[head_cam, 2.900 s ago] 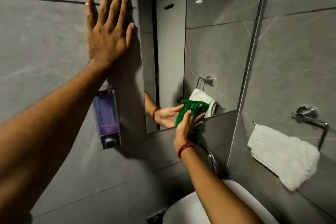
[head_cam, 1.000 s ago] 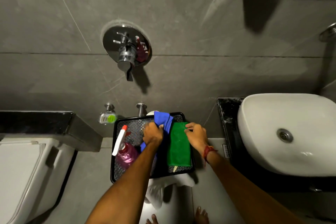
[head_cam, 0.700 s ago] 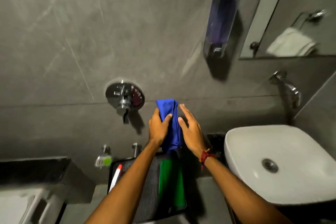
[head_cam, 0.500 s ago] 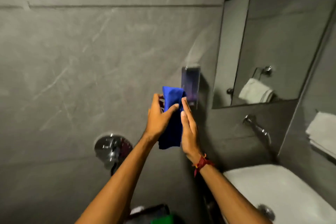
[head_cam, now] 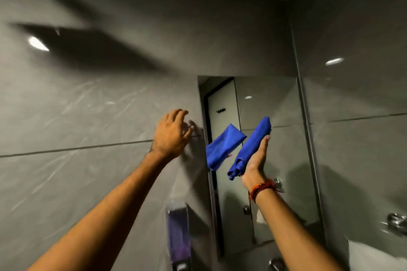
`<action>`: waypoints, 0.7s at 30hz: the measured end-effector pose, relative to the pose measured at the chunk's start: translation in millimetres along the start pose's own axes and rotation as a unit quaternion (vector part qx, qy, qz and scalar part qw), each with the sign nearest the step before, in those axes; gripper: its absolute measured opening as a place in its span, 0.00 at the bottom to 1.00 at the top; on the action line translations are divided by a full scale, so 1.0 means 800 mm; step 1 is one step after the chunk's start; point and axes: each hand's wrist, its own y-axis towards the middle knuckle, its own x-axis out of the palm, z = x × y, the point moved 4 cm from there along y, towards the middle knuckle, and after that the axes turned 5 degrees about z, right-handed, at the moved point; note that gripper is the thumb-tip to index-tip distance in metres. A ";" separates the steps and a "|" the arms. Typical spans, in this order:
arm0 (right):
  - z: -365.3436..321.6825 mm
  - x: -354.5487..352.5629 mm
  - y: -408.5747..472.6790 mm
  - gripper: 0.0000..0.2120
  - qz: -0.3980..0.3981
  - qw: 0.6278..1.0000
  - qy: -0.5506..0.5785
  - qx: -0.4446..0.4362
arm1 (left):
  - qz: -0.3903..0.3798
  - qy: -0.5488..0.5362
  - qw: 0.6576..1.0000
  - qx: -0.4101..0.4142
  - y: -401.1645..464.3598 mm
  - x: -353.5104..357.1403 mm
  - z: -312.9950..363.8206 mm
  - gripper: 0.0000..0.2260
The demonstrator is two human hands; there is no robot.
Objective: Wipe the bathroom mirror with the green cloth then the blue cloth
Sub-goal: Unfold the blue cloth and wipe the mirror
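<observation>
Grey tiled walls (head_cam: 88, 116) fill the view, crossed by a dark joint line. Low against the tiles, a purple soap dispenser (head_cam: 178, 233) is mounted. The left hand (head_cam: 170, 136) is raised before the wall just left of the mirror (head_cam: 264, 149), fingers loosely curled and empty; whether it touches the tile cannot be told. The blue cloth (head_cam: 251, 147) is carried, folded long, on the flat, open palm of the right hand (head_cam: 256, 156), close before the glass, where its reflection is seen. A red thread is worn at that wrist.
</observation>
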 end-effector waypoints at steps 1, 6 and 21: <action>-0.006 0.012 0.019 0.46 -0.043 0.998 -0.043 -0.006 | -0.004 0.036 0.999 -0.009 0.014 0.008 -0.014 0.28; 0.013 0.102 0.086 0.31 -0.113 0.740 -0.567 -0.344 | -0.007 0.166 0.986 -0.007 0.031 0.063 -0.043 0.33; -0.117 0.035 0.278 0.28 0.067 0.711 -0.569 -0.408 | 0.167 0.255 0.951 0.050 0.025 0.094 -0.053 0.34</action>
